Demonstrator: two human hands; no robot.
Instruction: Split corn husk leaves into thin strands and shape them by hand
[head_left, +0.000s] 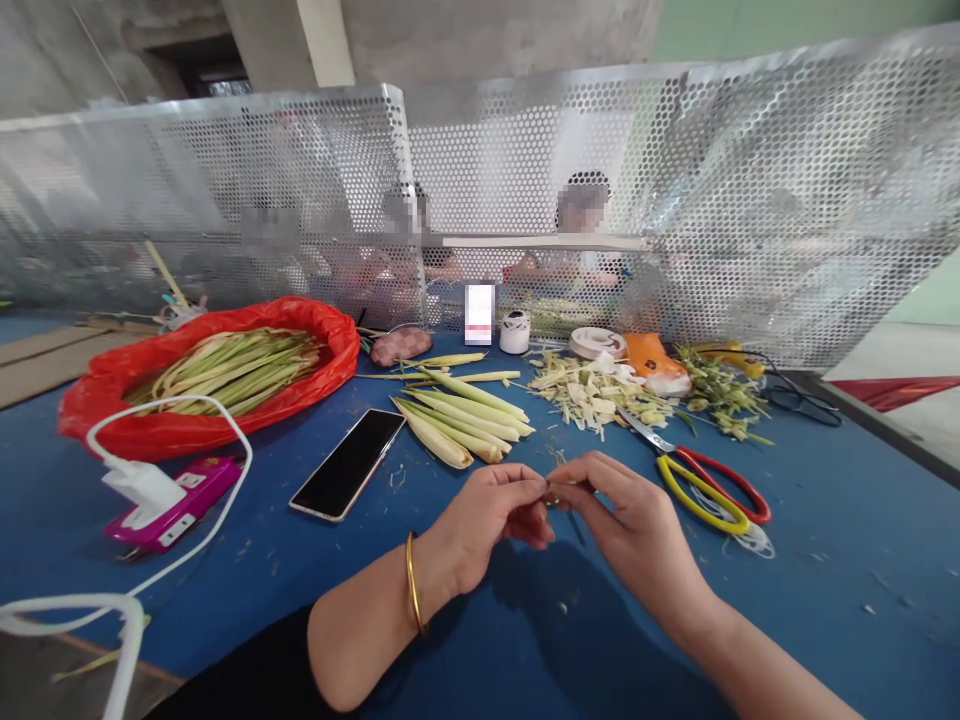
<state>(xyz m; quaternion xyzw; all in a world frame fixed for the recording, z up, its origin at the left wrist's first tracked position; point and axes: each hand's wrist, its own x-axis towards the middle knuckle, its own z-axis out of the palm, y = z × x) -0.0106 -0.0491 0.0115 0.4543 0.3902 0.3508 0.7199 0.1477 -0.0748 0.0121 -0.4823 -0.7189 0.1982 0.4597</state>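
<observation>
My left hand [491, 520] and my right hand [626, 515] meet fingertip to fingertip above the blue table [825, 560]. Both are pinched shut on a small thin green stalk piece [553, 490] held between them. A gold bangle [414, 595] sits on my left wrist. Just beyond my hands lies a row of several peeled pale green stalks [457, 415]. Scissors with red and yellow handles [701, 475] lie open to the right of my right hand.
A red plastic bag [127, 390] full of stalks sits at the left. A black phone [349, 462], a pink power strip [176, 500] with white charger and cable, a trimmings pile [592, 385], tape rolls and an orange item lie around. A perforated metal screen [750, 200] stands behind, people beyond it.
</observation>
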